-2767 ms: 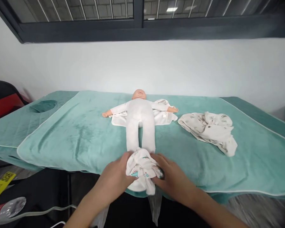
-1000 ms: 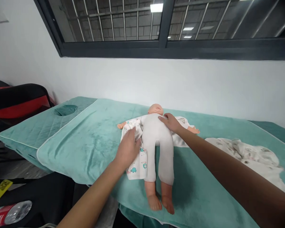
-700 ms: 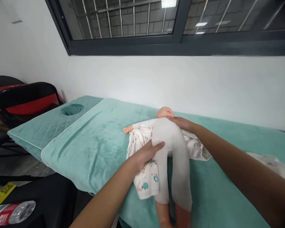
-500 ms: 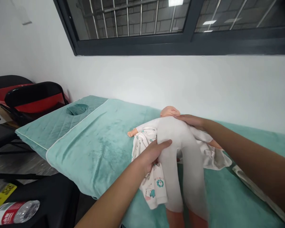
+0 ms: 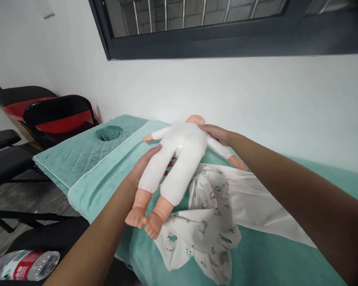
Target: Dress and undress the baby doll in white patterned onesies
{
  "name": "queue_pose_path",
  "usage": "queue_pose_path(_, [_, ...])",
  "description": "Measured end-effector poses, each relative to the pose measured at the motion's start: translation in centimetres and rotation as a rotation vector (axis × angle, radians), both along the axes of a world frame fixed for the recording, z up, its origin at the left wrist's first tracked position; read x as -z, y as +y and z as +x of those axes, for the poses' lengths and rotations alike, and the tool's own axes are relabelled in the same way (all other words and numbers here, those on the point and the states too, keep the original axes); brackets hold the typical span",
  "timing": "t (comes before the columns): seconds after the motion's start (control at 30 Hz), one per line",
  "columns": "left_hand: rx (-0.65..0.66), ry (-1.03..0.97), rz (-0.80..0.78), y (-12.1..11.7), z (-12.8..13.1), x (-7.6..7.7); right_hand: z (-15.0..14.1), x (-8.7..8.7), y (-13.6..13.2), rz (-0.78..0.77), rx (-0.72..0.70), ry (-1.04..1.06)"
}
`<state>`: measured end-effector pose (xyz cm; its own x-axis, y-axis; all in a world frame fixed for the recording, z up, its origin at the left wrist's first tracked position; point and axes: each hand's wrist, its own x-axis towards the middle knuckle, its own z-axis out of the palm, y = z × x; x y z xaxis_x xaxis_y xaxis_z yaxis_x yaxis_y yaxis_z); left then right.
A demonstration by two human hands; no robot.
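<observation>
A baby doll (image 5: 183, 141) with a white cloth body and bare plastic hands and feet lies face up on the green bed cover, its head toward the wall. My left hand (image 5: 149, 159) is wrapped under its hips and thighs, with some fingers showing between the legs. By the neck and shoulder, my right hand (image 5: 216, 133) grips the doll's upper body; its fingers are partly hidden behind it. Printed white baby clothes (image 5: 209, 222) lie rumpled to the right of the doll's legs. A plain white cloth (image 5: 256, 194) extends from them under my right forearm.
The green bed (image 5: 107, 202) stands against the white wall, with a face hole (image 5: 109, 133) in its quilted left end. Black and red folding chairs (image 5: 59, 119) are at the left. A plastic bottle (image 5: 26, 264) lies on a black seat at lower left.
Both hands have shifted the doll left, off the printed clothes, and its feet now show. The clothes lie spread to its right. The camera view has also shifted.
</observation>
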<state>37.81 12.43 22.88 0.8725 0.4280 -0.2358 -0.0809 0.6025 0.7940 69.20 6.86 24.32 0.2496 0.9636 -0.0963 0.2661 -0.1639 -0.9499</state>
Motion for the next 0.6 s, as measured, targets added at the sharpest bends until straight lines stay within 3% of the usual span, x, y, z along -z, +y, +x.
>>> queue_pose_path(0.13, [0.083, 0.05, -0.109, 3.7, -1.2, 2.8, -1.5, 3.1, 4.4, 0.059, -0.002, 0.021])
queue_pose_path(0.27, [0.072, 0.101, 0.061, 5.4, -1.3, 4.4, -0.6, 5.1, 5.5, -0.023, 0.136, -0.129])
queue_pose_path(0.37, [-0.016, 0.178, 0.368, 6.0, -1.2, 4.8, 1.1, 5.8, 3.7, -0.136, 0.175, -0.323])
queue_pose_path(0.47, [-0.314, 0.301, 0.817, 5.3, -1.2, 4.1, 3.0, 5.8, -0.1, -0.21, 0.172, -0.476])
queue_pose_path(0.53, [-0.49, 0.37, 1.176, 3.5, -1.1, 3.0, 4.2, 5.5, -3.5, -0.271, 0.212, -0.55])
queue_pose_path(0.6, [-0.463, 0.389, 1.473, 0.5, -0.9, 1.8, 5.0, 5.1, -7.4, -0.358, 0.233, -0.645])
